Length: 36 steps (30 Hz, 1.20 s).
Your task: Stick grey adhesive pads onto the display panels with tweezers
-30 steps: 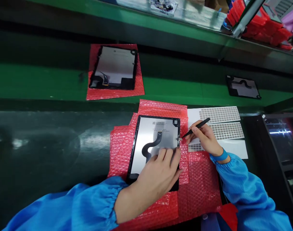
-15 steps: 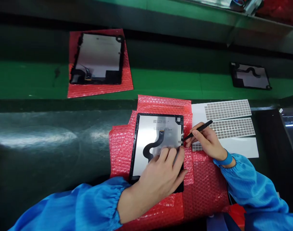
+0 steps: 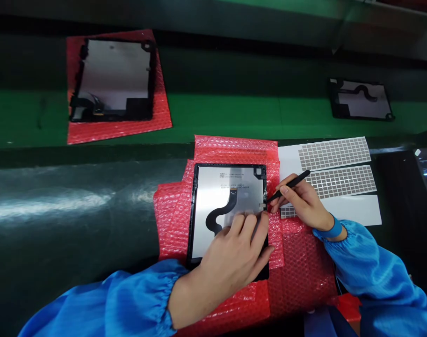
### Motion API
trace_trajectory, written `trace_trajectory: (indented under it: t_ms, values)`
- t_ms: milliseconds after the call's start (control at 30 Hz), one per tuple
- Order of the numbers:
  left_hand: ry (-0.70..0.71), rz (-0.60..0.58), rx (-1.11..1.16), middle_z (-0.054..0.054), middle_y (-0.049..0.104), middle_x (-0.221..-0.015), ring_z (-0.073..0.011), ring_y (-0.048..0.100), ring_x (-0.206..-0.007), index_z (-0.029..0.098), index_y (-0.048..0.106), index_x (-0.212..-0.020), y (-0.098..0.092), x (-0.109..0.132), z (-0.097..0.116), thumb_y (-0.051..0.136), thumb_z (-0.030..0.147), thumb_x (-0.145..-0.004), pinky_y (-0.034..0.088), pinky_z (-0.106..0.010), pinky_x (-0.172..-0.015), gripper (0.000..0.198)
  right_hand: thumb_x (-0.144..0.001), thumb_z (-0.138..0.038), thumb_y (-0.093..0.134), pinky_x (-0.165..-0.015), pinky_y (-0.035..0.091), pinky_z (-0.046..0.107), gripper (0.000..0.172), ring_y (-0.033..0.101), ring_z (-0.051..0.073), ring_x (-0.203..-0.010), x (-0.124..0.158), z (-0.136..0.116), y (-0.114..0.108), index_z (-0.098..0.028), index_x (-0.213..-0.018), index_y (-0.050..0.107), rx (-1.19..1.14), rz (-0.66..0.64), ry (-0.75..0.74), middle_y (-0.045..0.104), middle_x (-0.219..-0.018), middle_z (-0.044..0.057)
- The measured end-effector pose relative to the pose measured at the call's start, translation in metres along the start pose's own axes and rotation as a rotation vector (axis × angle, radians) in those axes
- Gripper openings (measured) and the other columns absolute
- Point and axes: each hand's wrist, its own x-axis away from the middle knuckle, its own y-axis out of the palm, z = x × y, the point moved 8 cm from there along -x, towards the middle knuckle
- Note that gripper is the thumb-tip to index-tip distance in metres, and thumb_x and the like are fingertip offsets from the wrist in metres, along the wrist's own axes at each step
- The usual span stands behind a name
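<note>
The left hand (image 3: 230, 262) lies flat on the lower right of the display panel (image 3: 213, 192), its grip released, fingers spread on the grey back. The right hand (image 3: 306, 203) has its grip clenched round a black tool (image 3: 290, 185), whose tip touches the panel's right edge. The panel rests on red bubble wrap (image 3: 174, 215) on the dark desk (image 3: 76, 210), just beside white sheets of grey squares (image 3: 336, 153); another panel (image 3: 115, 75) lies well apart on the green belt (image 3: 234, 117)
</note>
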Motion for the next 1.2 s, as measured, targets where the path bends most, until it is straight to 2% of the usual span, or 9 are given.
trace_trajectory:
  t_ms: [233,500,633,767,900,967,1033,1133,1200]
  values:
    - [-0.002,-0.011,0.003,-0.017,0.069,-0.108,-0.0294,0.065,-0.094,0.002,0.06,-0.142,-0.001,0.001,-0.002,0.051,0.038,-0.101,0.056,-0.036,-0.058,0.055,-0.1,-0.059,0.068,-0.068,0.068,0.035,0.035,0.078,0.019,-0.067,0.001,-0.003,0.002,-0.025,-0.098,0.058,-0.016,0.001,-0.018,0.077,-0.08,0.002]
    - [-0.035,-0.017,0.067,-0.017,0.07,-0.109,-0.0287,0.066,-0.095,0.0,0.053,-0.149,0.005,0.001,-0.005,0.051,0.041,-0.1,0.059,-0.037,-0.061,0.065,-0.097,-0.064,0.068,-0.066,0.068,0.034,0.04,0.078,0.019,-0.065,-0.002,-0.002,0.0,-0.026,-0.099,0.055,0.011,0.02,0.001,0.076,-0.077,0.0]
    - [-0.027,0.018,0.093,-0.02,0.072,-0.12,-0.0291,0.069,-0.096,-0.002,0.052,-0.147,0.007,0.001,-0.007,0.054,0.042,-0.099,0.061,-0.038,-0.062,0.065,-0.096,-0.065,0.068,-0.062,0.067,0.036,0.041,0.078,0.02,-0.063,0.011,-0.019,-0.025,-0.027,-0.099,0.056,0.047,0.166,-0.061,0.077,-0.078,0.001]
    - [-0.053,0.06,0.095,-0.02,0.074,-0.119,-0.0286,0.072,-0.096,-0.001,0.05,-0.147,0.006,0.001,-0.013,0.056,0.043,-0.1,0.061,-0.036,-0.058,0.065,-0.1,-0.056,0.069,-0.054,0.064,0.035,0.032,0.077,0.021,-0.061,0.05,-0.036,-0.06,-0.026,-0.1,0.06,0.125,0.301,-0.136,0.078,-0.078,0.003]
    - [-0.048,0.046,0.049,-0.019,0.075,-0.111,-0.029,0.072,-0.092,0.0,0.054,-0.144,0.002,-0.004,-0.01,0.055,0.043,-0.101,0.06,-0.037,-0.058,0.061,-0.103,-0.05,0.067,-0.056,0.065,0.035,0.026,0.077,0.022,-0.062,0.083,-0.023,-0.082,-0.024,-0.103,0.064,0.203,0.312,-0.099,0.078,-0.076,0.004]
    - [-0.009,0.043,0.018,-0.021,0.074,-0.115,-0.0315,0.072,-0.096,0.0,0.056,-0.144,-0.002,-0.007,0.0,0.055,0.043,-0.101,0.062,-0.041,-0.067,0.06,-0.105,-0.048,0.065,-0.061,0.067,0.035,0.025,0.078,0.021,-0.064,0.091,-0.012,-0.084,-0.023,-0.104,0.063,0.211,0.289,-0.083,0.078,-0.077,0.004]
    - [0.103,0.057,0.028,-0.024,0.07,-0.131,-0.036,0.069,-0.114,0.0,0.056,-0.146,-0.004,-0.011,0.019,0.054,0.044,-0.102,0.061,-0.047,-0.088,0.063,-0.106,-0.047,0.063,-0.065,0.068,0.035,0.025,0.078,0.02,-0.066,0.094,-0.002,-0.083,-0.022,-0.105,0.062,0.201,0.264,-0.068,0.078,-0.078,0.004]
    - [0.285,0.009,0.109,-0.025,0.05,-0.161,-0.0407,0.05,-0.146,0.002,0.049,-0.154,0.006,-0.014,0.048,0.05,0.058,-0.102,0.046,-0.053,-0.117,0.076,-0.107,-0.048,0.06,-0.064,0.067,0.033,0.027,0.078,0.02,-0.067,0.096,0.008,-0.079,-0.022,-0.107,0.06,0.194,0.233,-0.026,0.077,-0.077,0.004]
    - [0.324,-0.07,0.148,-0.027,0.039,-0.168,-0.0426,0.04,-0.154,0.003,0.048,-0.156,0.019,-0.017,0.057,0.052,0.066,-0.099,0.039,-0.056,-0.122,0.085,-0.108,-0.049,0.059,-0.061,0.067,0.031,0.028,0.078,0.02,-0.066,0.097,0.01,-0.078,-0.022,-0.109,0.059,0.218,0.223,-0.018,0.077,-0.076,0.003]
